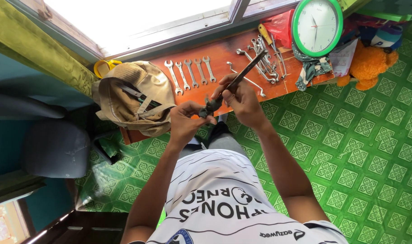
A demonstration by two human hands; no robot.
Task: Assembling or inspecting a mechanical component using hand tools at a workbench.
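**Two hands on one long tool above the wooden surface**

Two hands meet over the near edge of the wooden surface [215,56]. The left hand [184,121] is closed around the dark, thick end of a long tool [235,81]; the right hand [241,100] is closed around its slim metal shaft a little higher up. The tool is held in the air, slanting up and away toward the window, clear of the surface.

As for progress, four open-ended spanners [191,73] already lie in a neat row, side by side, on the surface. A looser heap of metal tools [262,58] lies to their right, so that part looks unsorted. A tan fabric bag [133,97] sits open at the left end, with a yellow object just behind it.

Of packages and signs there is little: a round wall clock [317,26] with a green rim and white face leans at the right end, a red plastic bag [280,27] is crumpled beside it, and an orange plush toy [368,63] lies further right on the green patterned floor [359,149].
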